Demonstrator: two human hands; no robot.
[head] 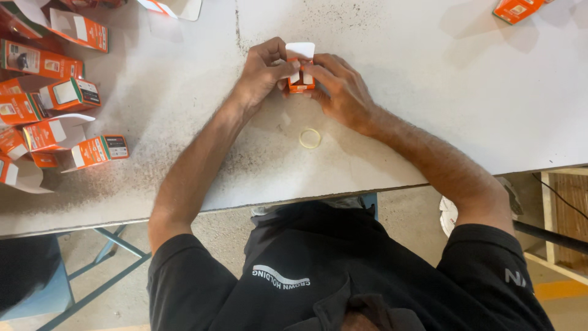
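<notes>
I see both hands meeting at the far middle of the white table [392, 122]. The left hand [260, 76] and the right hand [340, 86] close together on a small orange carton [300, 76], fingers pinched narrow around its sides, thumbs pressing on its front. The carton stands on the table surface between them, and its white top flap [300, 50] is still up and open, so I judge the box formed but not yet closed; tucking that flap looks like what is left.

Just near the wrists, on the side toward the body, a pale ring [310, 138] lies loose on the table, apart from the carton. I cannot tell what it belongs to.

At the left edge sits a heap of orange cartons [55, 116], several with flaps open, well apart from the hands. One more orange carton [517, 9] lies at the far right corner. Nothing lies between the hands and the carton; the tabletop around them is speckled with dark grit.
</notes>
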